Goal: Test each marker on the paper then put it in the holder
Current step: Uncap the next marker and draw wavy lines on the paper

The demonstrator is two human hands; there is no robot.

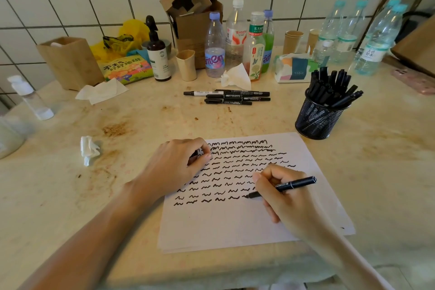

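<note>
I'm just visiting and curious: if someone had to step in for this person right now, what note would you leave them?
Right hand grips a black marker, tip on the paper, mid-test on the second-lowest row of squiggles.
Left hand rests on the paper's upper left, pinching something small and dark, probably the cap.
Done: many markers already stand in the mesh holder.
Left: finish this stroke, drop the marker in the holder, then test the loose markers lying beyond the paper.

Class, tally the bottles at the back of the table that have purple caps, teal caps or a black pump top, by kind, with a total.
Clear plastic bottles with purple caps: 2
Clear plastic bottles with teal caps: 4
Dark pump-top bottle: 1
Total: 7
</note>
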